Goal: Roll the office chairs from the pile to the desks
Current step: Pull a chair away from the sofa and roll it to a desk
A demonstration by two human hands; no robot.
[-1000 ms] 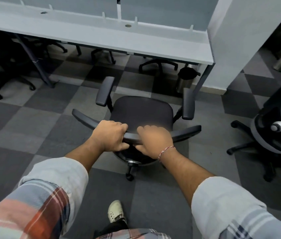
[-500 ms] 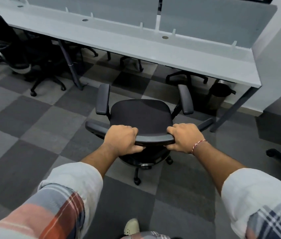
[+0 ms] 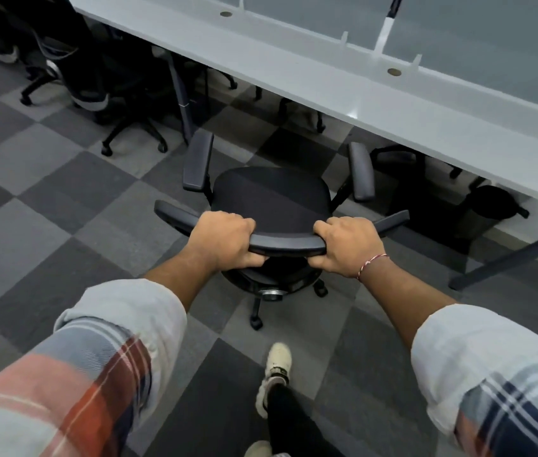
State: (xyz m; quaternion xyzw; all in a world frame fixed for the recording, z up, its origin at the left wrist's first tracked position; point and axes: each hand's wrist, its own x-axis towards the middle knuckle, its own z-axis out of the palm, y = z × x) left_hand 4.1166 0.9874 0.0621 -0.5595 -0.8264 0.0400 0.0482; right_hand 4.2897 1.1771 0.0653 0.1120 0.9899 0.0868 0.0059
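Note:
A black office chair (image 3: 274,199) with two armrests stands in front of me, its seat facing the long white desk (image 3: 343,90). My left hand (image 3: 224,240) grips the top edge of its backrest on the left. My right hand (image 3: 350,247) grips the same edge on the right. The chair's wheeled base shows below the seat, on the checkered grey carpet. The front of the seat is a short way from the desk's edge.
Other black office chairs (image 3: 96,77) stand at the desk to the left, beside a dark desk leg (image 3: 183,94). A black bin (image 3: 488,209) sits under the desk at right, near a slanted desk leg (image 3: 508,258). More chair bases show beyond the desk.
The chair has rolled left along the desk and closer to it. My hands have spread apart on the backrest. The chairs at the far right are out of view.

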